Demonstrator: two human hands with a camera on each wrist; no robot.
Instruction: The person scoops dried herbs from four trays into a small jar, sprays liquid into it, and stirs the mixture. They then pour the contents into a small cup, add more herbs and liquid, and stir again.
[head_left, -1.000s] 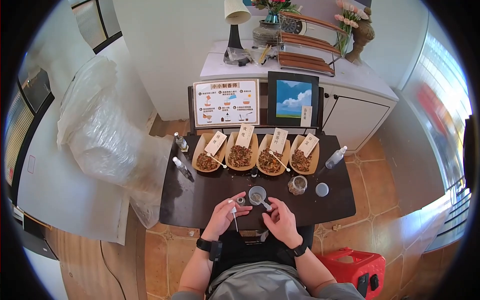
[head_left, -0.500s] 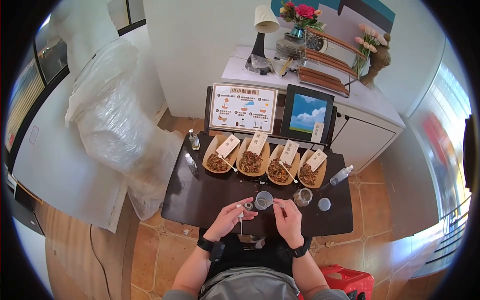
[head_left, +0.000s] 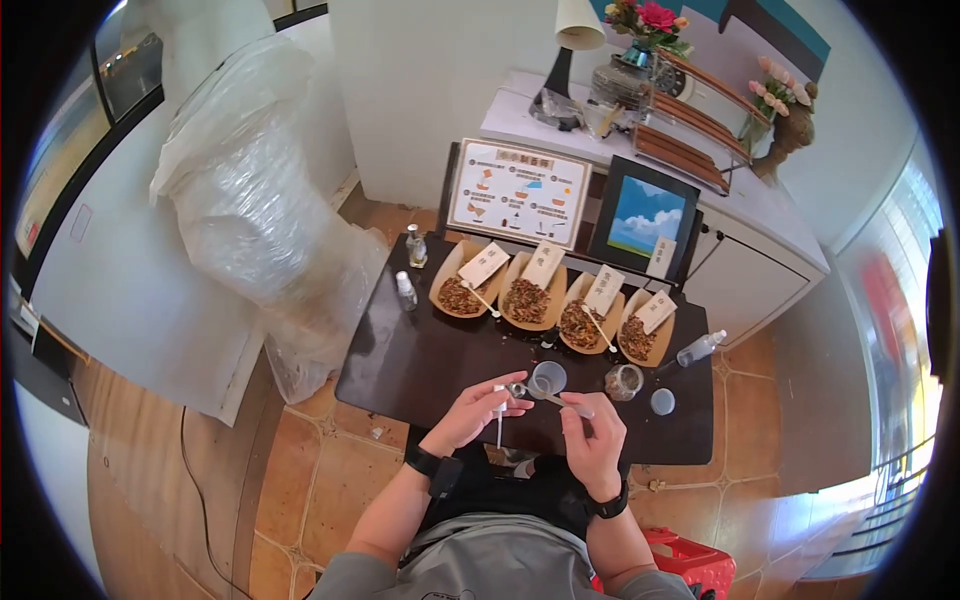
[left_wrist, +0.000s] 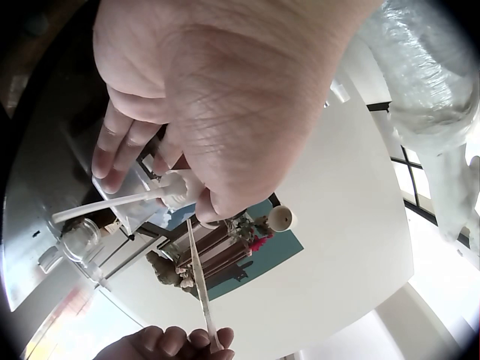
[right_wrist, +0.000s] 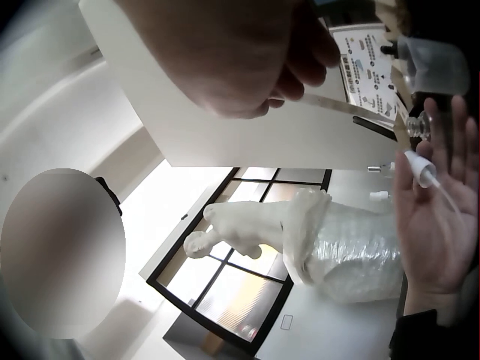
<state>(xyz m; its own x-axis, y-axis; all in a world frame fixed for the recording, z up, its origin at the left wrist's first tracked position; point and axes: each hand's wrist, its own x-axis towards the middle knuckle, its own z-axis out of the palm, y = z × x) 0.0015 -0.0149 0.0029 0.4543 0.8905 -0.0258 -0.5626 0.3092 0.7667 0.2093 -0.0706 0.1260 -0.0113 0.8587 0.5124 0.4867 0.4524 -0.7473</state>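
The left hand (head_left: 468, 416) holds a white spray cap (head_left: 500, 396) whose thin tube points down, its fingers also at a small glass bottle (head_left: 517, 391). Between thumb and fingers the right hand (head_left: 597, 446) pinches a pale, slim stick-like tool (head_left: 566, 403); its far end is at the bottle's mouth, though whether it enters cannot be told. A clear plastic cup (head_left: 548, 377) stands just beyond the bottle. In the right wrist view the cap (right_wrist: 421, 168) is by the left palm and the bottle (right_wrist: 419, 127) is near the fingertips.
Paper trays of dried plant bits (head_left: 526, 302) line the dark table (head_left: 440, 365). A jar (head_left: 624, 382), a round lid (head_left: 662, 402) and a spray bottle (head_left: 700, 347) are at right; two small bottles stand at left. Behind are an instruction sheet (head_left: 516, 193) and a framed picture.
The right hand has taken hold of the tool, which leaned in the cup, and moved its end over to the small bottle. The head view has shifted, so the table appears turned.
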